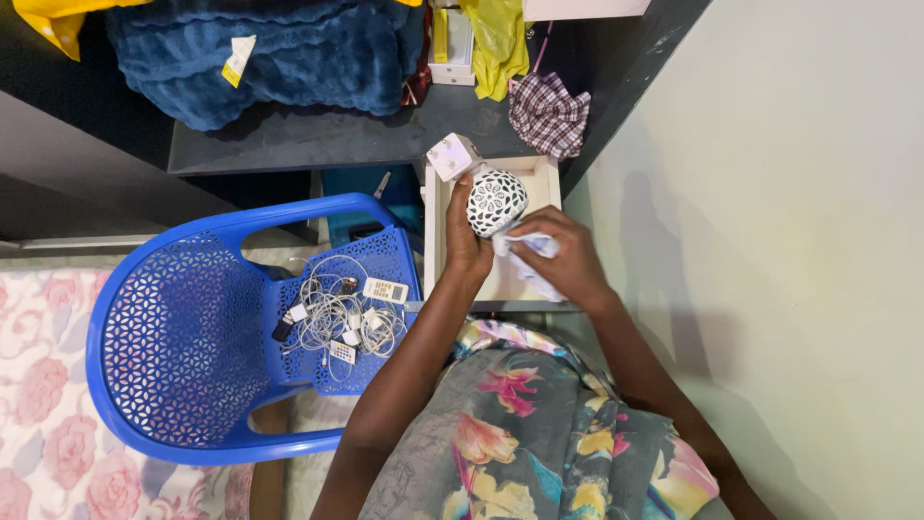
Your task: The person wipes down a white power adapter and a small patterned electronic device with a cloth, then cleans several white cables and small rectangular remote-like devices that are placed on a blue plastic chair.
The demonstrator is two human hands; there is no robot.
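My left hand [466,243] grips the round white patterned lamp [496,201] (plug end upward) while my right hand [563,258] pinches a pale cloth [534,252]. I judge hard rubbing could twist it loose into the open white drawer [438,231] below.

A pale green wall [799,221] fills the right, a dark shelf [318,135] bearing a blue blanket [279,58] and checked cloth [549,114] runs along the top, and a blue plastic chair [183,337] stands beside a rose-patterned bed [43,404].
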